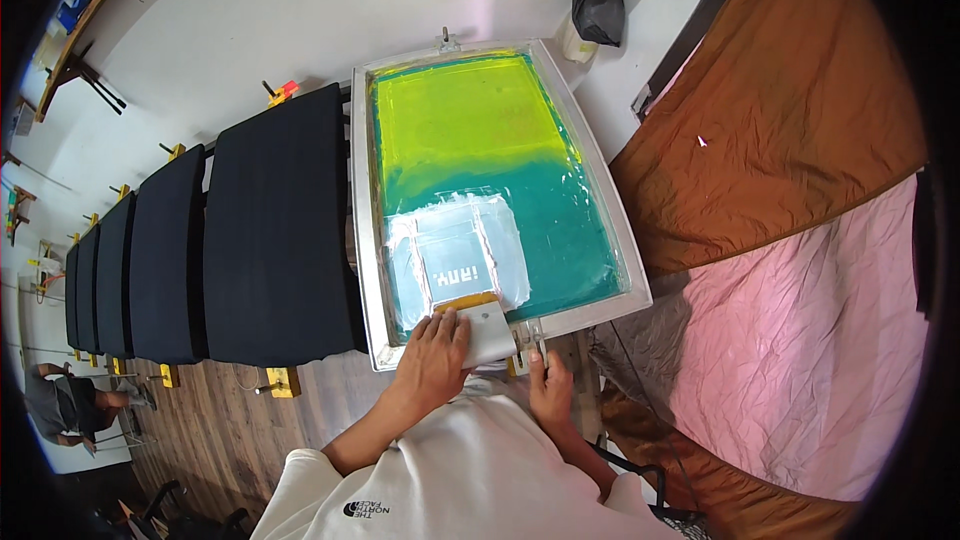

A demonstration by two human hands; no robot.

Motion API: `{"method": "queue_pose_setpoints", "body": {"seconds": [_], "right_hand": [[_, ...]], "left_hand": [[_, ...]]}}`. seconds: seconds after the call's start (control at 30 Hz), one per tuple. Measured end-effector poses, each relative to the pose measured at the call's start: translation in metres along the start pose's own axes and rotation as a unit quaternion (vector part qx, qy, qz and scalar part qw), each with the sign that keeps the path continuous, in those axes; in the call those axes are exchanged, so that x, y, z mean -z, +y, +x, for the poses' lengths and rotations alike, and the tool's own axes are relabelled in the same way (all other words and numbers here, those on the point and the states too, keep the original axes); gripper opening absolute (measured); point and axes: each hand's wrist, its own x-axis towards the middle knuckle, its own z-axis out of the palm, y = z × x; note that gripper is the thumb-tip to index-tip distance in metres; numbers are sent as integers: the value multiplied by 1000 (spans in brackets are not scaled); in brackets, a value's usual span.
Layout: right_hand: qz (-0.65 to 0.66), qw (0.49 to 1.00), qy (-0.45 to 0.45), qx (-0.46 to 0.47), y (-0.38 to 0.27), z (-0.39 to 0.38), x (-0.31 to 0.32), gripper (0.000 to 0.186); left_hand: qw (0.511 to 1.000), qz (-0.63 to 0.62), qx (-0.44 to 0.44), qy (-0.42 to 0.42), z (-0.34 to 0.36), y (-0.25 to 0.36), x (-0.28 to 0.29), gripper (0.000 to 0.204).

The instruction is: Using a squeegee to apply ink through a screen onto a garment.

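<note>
A screen-printing frame (pixel 628 270) with a pale metal rim lies in front of me, its mesh green with bright yellow-green at the far end. White ink (pixel 508 240) covers a patch in the near left part, around pale lettering. My left hand (pixel 432 352) grips a squeegee (pixel 484 332) with a metal holder and an orange-yellow blade, resting at the near end of the screen beside the white ink. To its right, my right hand (pixel 550 390) closes around a small metal bracket (pixel 532 333) on the frame's near edge; its fingers are partly hidden.
Several black-covered printing boards (pixel 275 230) stand in a row to the left, with yellow blocks (pixel 283 382) at their ends. Brown and pink cloth (pixel 770 120) hangs at right. A black bag (pixel 598 5) hangs on the far wall. Another person (pixel 75 405) stands at far left.
</note>
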Motion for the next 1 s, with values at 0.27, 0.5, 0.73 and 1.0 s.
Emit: {"method": "queue_pose_setpoints", "body": {"seconds": [0.27,0.5,0.73,1.0], "right_hand": [[-11,1000,-11,-15,3,-1,0,40],[-5,1000,-12,-6,7,0,-2,42],[4,1000,-14,5,5,1,0,42],[24,1000,-19,0,7,0,0,42]], "left_hand": [[1000,-17,-11,15,4,-2,7,61],[999,-28,-11,29,6,-1,14,58],[999,-32,0,24,7,1,16,57],[998,-51,25,-1,9,1,24,56]]}}
